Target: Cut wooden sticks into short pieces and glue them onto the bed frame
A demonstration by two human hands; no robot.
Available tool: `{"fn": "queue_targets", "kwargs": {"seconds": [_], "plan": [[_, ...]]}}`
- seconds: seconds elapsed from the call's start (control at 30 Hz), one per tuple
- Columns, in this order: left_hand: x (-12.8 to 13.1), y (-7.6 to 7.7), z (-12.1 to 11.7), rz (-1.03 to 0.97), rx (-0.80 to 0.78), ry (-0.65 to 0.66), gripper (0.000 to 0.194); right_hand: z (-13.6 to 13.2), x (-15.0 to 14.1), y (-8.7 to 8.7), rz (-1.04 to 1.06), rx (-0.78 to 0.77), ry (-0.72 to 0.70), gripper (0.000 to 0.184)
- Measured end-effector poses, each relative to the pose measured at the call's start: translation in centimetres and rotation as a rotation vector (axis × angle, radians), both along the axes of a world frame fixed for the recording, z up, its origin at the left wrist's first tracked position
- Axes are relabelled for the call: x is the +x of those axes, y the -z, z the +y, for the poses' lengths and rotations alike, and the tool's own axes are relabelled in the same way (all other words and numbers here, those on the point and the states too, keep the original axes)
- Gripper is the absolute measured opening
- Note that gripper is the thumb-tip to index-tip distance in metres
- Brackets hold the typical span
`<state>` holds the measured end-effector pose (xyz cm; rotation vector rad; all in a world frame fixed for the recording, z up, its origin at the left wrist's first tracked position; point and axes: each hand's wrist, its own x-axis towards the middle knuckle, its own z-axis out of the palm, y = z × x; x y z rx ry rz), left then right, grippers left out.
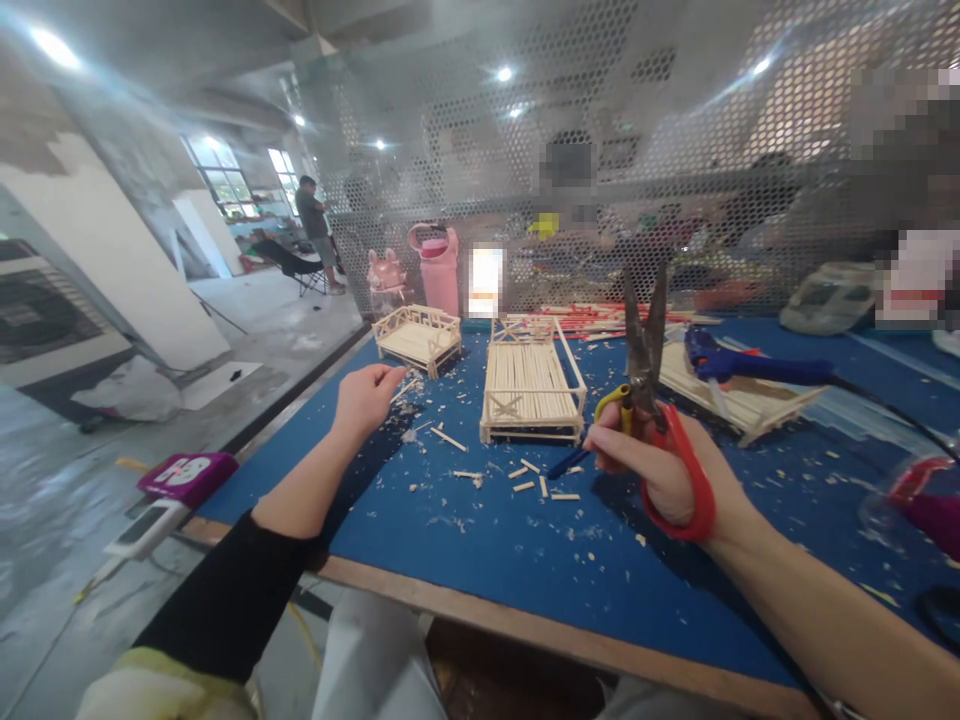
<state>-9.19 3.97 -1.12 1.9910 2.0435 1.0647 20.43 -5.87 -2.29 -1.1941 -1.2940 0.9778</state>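
My right hand (667,470) grips a pair of scissors (645,340), with the blades pointing up and slightly parted. A red handle loop circles the thumb side, and a yellow part shows by the fingers. Under that hand lies a blue piece (568,462) whose kind I cannot tell. My left hand (366,398) is closed in a pinch over the table's left side. By its fingertips is a thin stick (405,388); whether it is held is unclear. Between the hands stands a miniature bed-like frame of sticks (529,385), with a smaller stick bench (418,338) behind my left hand.
Short cut sticks (544,487) and shavings litter the blue table (480,550). A blue glue gun (765,365) rests over another stick piece (780,405) at right. A pink bottle (439,275) and red-and-pale sticks (585,320) line the back, before a perforated screen (480,150). A person (311,225) stands far left.
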Motion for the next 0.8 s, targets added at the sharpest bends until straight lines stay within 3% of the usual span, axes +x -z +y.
{"fn": "queue_targets", "kwargs": {"seconds": [0.1,0.2,0.33,0.43,0.63,0.8], "plan": [[1.2,0.2,-1.7,-0.041,-0.027,0.074,0.033,0.1,0.0,0.1,-0.002,0.005,0.000,0.033],[3.8,0.9,-5.0,-0.046,-0.054,0.241,0.029,0.1,-0.2,0.3,-0.003,0.009,-0.026,0.032],[7.9,1.7,-9.5,0.078,0.154,0.614,0.024,-0.4,-0.8,0.3,-0.066,0.006,-0.161,0.030],[9.9,1.8,-10.9,0.144,0.256,0.764,0.026,-0.9,-1.4,0.2,-0.110,0.004,-0.302,0.027],[10.5,2.3,-10.7,0.165,0.294,0.781,0.026,-1.2,-1.2,-0.1,-0.117,-0.016,-0.325,0.018],[6.7,2.5,-9.3,0.373,0.104,0.521,0.032,-0.5,1.0,-1.0,-0.344,0.007,-0.297,0.013]]}}
